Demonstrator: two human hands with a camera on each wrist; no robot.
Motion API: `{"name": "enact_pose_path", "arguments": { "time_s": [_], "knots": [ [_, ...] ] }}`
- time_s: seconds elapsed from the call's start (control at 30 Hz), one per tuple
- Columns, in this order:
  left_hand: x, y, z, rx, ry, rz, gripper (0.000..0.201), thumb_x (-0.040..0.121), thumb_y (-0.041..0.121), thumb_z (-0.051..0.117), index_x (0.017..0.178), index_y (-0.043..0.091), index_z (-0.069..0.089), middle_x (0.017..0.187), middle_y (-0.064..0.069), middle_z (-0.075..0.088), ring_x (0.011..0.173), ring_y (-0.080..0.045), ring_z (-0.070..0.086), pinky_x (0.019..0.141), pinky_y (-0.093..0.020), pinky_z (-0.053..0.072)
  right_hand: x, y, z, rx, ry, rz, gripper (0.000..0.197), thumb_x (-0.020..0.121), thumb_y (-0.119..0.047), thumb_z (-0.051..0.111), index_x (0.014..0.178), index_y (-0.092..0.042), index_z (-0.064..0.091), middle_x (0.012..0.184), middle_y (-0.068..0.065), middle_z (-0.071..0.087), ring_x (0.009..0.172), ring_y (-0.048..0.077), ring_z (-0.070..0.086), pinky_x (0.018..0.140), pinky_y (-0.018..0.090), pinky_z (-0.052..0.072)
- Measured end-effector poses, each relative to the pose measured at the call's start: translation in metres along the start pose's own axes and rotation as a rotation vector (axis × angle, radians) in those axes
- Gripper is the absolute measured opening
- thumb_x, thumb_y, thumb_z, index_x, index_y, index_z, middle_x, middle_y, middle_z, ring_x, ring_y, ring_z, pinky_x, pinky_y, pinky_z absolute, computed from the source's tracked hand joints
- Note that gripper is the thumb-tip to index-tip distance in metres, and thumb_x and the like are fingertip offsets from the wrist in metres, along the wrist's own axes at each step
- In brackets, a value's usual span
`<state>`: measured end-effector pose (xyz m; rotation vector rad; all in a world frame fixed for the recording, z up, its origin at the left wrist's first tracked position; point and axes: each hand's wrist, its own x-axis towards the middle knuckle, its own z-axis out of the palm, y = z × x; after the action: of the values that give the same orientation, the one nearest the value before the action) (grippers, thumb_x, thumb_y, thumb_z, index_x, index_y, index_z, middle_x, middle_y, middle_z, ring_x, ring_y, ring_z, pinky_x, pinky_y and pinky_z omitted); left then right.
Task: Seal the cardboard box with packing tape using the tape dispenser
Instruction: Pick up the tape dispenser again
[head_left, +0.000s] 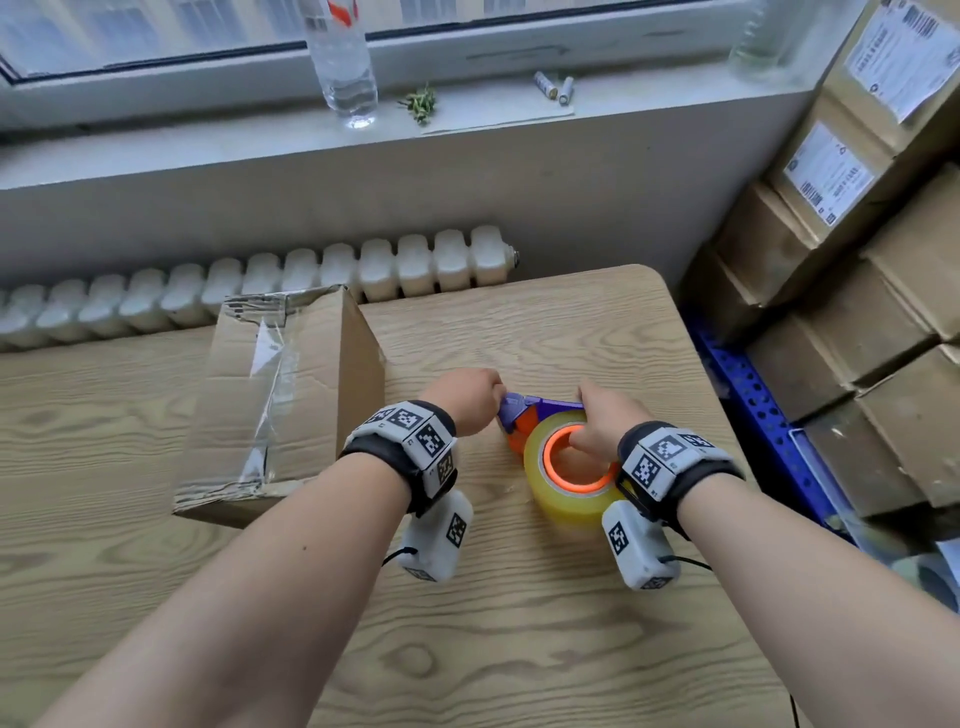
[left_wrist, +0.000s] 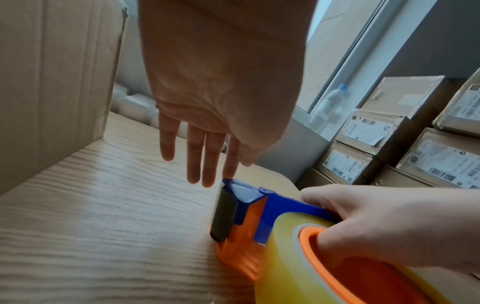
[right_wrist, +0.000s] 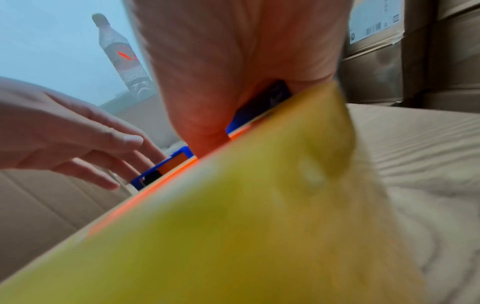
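The cardboard box lies on the wooden table at left, its top seam covered by clear tape. To its right sits the blue and orange tape dispenser with a yellowish tape roll. My right hand grips the dispenser, thumb inside the orange core and fingers over the blue frame. My left hand hovers at the dispenser's front end. In the left wrist view its fingers hang straight, the index tip touching the blue cutter end. The roll fills the blurred right wrist view.
A radiator runs behind the table under a windowsill with a water bottle and batteries. Stacked labelled cartons and a blue perforated rack crowd the right side.
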<state>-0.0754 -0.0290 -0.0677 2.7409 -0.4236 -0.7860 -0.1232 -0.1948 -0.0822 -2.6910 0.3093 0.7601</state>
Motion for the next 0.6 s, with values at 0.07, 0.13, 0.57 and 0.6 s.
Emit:
{"name": "enact_pose_path", "arguments": {
  "time_s": [0.07, 0.13, 0.57, 0.6],
  "knots": [
    [-0.008, 0.0, -0.009, -0.034, 0.051, -0.021, 0.038, 0.101, 0.023, 0.032, 0.118, 0.003, 0.06, 0.124, -0.018, 0.061, 0.116, -0.033, 0.054, 0.092, -0.035, 0.041, -0.007, -0.005, -0.009, 0.03, 0.04, -0.02, 0.035, 0.081, -0.013, 0.057, 0.113, -0.011, 0.044, 0.104, 0.013, 0.063, 0.091, 0.03, 0.058, 0.071, 0.032, 0.042],
    [-0.02, 0.0, -0.02, -0.096, 0.088, -0.047, 0.039, 0.102, 0.022, 0.031, 0.115, 0.0, 0.06, 0.12, -0.02, 0.062, 0.113, -0.034, 0.055, 0.09, -0.036, 0.042, -0.018, -0.013, -0.019, 0.074, 0.096, -0.051, 0.044, 0.079, -0.011, 0.062, 0.119, -0.015, 0.047, 0.11, 0.01, 0.062, 0.1, 0.027, 0.059, 0.076, 0.031, 0.044],
    [-0.112, -0.038, -0.09, -1.045, 0.133, -0.202, 0.03, 0.097, 0.015, 0.043, 0.073, 0.005, 0.056, 0.043, -0.002, 0.064, 0.037, -0.009, 0.062, 0.046, -0.019, 0.052, -0.102, -0.095, -0.065, -0.028, 0.376, -0.252, 0.042, 0.071, -0.013, 0.062, 0.109, -0.022, 0.045, 0.097, 0.003, 0.062, 0.09, 0.027, 0.06, 0.076, 0.035, 0.049],
    [-0.119, -0.044, -0.094, -1.084, 0.147, -0.192, 0.028, 0.096, 0.014, 0.044, 0.073, 0.006, 0.057, 0.043, -0.001, 0.064, 0.035, -0.008, 0.061, 0.044, -0.018, 0.052, -0.107, -0.101, -0.065, -0.028, 0.387, -0.27, 0.043, 0.071, -0.013, 0.062, 0.109, -0.022, 0.045, 0.097, 0.002, 0.061, 0.089, 0.027, 0.059, 0.074, 0.034, 0.048]
  ]
}}
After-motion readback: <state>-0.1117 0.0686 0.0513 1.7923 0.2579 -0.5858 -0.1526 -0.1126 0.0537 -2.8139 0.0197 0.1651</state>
